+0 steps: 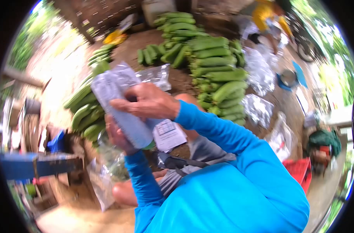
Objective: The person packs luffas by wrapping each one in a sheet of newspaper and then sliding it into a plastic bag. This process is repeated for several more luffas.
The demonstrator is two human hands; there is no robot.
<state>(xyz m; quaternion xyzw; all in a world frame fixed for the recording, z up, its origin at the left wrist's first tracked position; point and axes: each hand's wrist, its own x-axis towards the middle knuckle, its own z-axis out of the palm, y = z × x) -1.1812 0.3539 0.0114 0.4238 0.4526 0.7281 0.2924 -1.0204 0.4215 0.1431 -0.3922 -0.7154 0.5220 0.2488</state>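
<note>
My left hand (118, 136) is wrapped round the lower side of a long whitish bundle of sheets (128, 118), with crinkled plastic at its top end. Blur hides whether the sheets are paper or plastic. Across the bundle's upper face lies my right hand (151, 101), its thumb and fingers pinched on the near edge. A stack of printed papers (169, 136) rests below my right wrist, by my legs. Just beyond the hands is a clear plastic bag (155, 75) on the ground.
Long green gourd-like vegetables lie piled at the left (85, 112) and in rows ahead (219, 70). Clear plastic bags (260, 72) spread to the right, near a person in yellow (264, 17) and a motorcycle (305, 46). A red crate (297, 173) sits at my right, a blue beam (41, 165) at my left.
</note>
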